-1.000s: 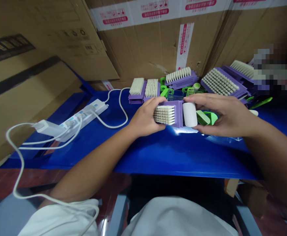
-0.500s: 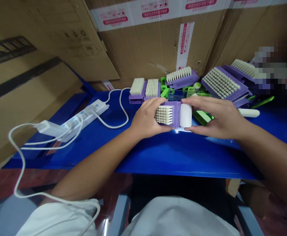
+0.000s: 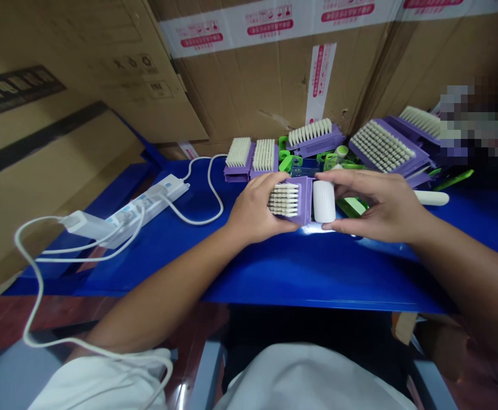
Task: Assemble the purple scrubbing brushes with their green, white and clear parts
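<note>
Several white cables (image 3: 25,273) loop off the left end of the blue workbench (image 3: 308,279), running from a white charger plug (image 3: 84,223) and a white power strip (image 3: 146,212) near its left corner. Toward the middle, closer to the front edge than the back, the left hand (image 3: 255,202) is curled snugly around a purple scrubbing brush (image 3: 304,199), with the pale bristles (image 3: 283,199) on the left and the purple back on the right.

Just right of that back stands a white plastic cylinder (image 3: 324,201), touching it or nearly so; the small gap, if any, is too fine to tell. Its long axis runs from the bench's back edge toward the front, along the brush's purple back. The right hand (image 3: 372,202) lies to its right, in a narrow pinch, with the fingertips (image 3: 319,177) on its far end and the thumb on its near end.

Behind the hands, against the cardboard cartons (image 3: 266,85), sit five more purple scrubbing brushes (image 3: 383,148) among green plastic parts (image 3: 289,163). Farther right lie a second white cylinder (image 3: 431,198) and a green strip (image 3: 453,179). Pixelation hides the back right corner.
</note>
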### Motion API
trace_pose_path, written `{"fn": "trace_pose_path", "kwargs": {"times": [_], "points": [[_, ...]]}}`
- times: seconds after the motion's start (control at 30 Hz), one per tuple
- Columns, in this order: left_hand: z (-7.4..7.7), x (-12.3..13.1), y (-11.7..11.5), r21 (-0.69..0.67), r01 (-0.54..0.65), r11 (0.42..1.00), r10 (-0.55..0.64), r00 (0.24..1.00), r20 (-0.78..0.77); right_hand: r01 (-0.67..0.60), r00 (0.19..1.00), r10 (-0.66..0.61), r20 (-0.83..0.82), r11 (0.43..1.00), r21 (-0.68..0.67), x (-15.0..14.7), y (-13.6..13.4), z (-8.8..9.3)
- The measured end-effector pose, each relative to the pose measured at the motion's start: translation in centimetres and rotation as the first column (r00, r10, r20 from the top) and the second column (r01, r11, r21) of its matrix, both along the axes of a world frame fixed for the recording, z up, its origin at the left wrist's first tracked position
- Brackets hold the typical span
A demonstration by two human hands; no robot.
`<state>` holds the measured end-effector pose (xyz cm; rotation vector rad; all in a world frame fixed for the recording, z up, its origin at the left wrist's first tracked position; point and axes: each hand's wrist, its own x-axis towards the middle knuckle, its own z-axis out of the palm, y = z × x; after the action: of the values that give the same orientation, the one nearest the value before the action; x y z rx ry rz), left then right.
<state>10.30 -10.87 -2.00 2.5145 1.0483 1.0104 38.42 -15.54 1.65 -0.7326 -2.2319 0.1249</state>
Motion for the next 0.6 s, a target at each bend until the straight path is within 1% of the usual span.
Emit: {"fn": "trace_pose_path", "kwargs": {"times": [0.13,0.27,0.43,0.5,0.6], "points": [[0.1,0.1,-0.2,-0.024,-0.019,1.0,0.019,1.0,0.003,0.034,0.998,-0.036,-0.051,0.999,-0.039,-0.2,-0.2,-0.1],[0.2,0.2,-0.3,-0.023,-0.037,0.999,0.037,0.999,-0.011,0.05,0.993,-0.056,-0.1,0.997,-0.062,-0.7,-0.3,-0.7],[0.3,0.4,-0.5,-0.013,-0.098,0.995,0.097,0.995,-0.033,0.098,0.984,-0.113,-0.135,0.989,-0.11,-1.2,-0.5,-1.0],[0.4,0.5,-0.5,-0.026,-0.107,0.994,0.106,0.994,-0.037,0.088,0.989,-0.103,-0.103,0.987,-0.135,-1.1,-0.6,-0.7],[0.5,0.5,-0.6,-0.05,-0.095,0.994,0.094,0.995,-0.03,0.035,0.997,-0.045,-0.056,0.985,-0.171,-0.6,-0.5,-0.1]]}}
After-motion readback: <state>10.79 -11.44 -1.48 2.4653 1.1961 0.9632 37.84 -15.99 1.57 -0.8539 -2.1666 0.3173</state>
